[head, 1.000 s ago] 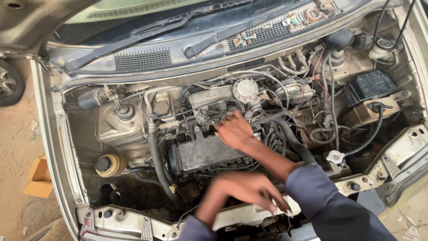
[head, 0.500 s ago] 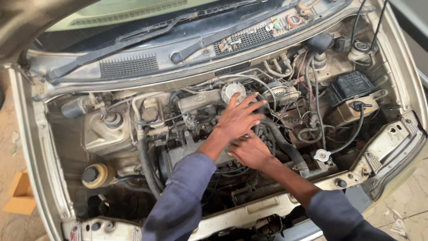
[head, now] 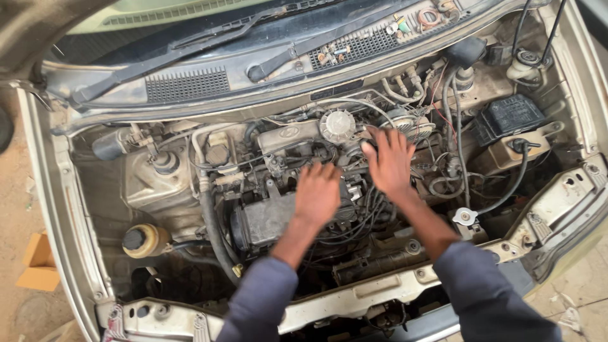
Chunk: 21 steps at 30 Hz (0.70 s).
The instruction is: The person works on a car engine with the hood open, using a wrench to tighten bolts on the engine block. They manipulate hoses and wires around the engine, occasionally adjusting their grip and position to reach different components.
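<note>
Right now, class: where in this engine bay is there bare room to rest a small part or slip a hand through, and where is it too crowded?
Free: the flat strut tower panel left of the engine, and the gap beneath the yellowish reservoir. Crowded: the engine centre, where the left hand and right hand sit among hoses and black cables.

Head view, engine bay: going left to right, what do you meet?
Cardboard box → yellowish reservoir with black cap → left hand on the engine → right hand → black fuse box.
</note>
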Motion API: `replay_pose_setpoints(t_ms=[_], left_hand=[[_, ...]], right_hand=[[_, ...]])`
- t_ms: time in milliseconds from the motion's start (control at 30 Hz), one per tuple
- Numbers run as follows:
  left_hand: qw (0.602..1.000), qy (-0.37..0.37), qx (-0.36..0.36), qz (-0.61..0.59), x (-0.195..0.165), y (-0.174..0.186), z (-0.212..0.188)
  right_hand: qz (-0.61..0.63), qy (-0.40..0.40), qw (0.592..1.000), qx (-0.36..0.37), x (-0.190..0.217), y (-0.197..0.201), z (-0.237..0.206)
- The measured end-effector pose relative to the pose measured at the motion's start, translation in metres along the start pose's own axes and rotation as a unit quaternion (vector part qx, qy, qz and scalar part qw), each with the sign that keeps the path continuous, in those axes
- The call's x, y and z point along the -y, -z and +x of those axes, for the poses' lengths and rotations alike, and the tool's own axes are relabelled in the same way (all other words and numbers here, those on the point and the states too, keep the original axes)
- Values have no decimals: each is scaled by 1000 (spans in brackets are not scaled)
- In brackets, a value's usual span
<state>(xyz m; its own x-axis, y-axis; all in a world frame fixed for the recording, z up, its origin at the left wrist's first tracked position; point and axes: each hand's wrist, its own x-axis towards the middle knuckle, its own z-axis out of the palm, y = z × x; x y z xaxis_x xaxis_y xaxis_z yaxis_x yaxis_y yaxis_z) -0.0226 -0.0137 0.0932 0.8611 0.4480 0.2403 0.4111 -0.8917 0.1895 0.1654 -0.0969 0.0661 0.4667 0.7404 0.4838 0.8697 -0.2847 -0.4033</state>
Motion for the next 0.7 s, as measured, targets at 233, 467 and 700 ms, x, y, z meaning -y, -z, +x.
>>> replay_pose_setpoints(t_ms=[233, 467, 700], left_hand=[[902, 195, 84, -375, -80, -49, -39], [820, -108, 308, -471, -91, -35, -60], [743, -85, 236, -620, -22, 40, -18]], right_hand=[[-27, -20, 989, 144, 19, -19, 76], [-127, 167, 908, 364, 109, -27, 36], [-153, 266, 877, 370, 88, -66, -16]])
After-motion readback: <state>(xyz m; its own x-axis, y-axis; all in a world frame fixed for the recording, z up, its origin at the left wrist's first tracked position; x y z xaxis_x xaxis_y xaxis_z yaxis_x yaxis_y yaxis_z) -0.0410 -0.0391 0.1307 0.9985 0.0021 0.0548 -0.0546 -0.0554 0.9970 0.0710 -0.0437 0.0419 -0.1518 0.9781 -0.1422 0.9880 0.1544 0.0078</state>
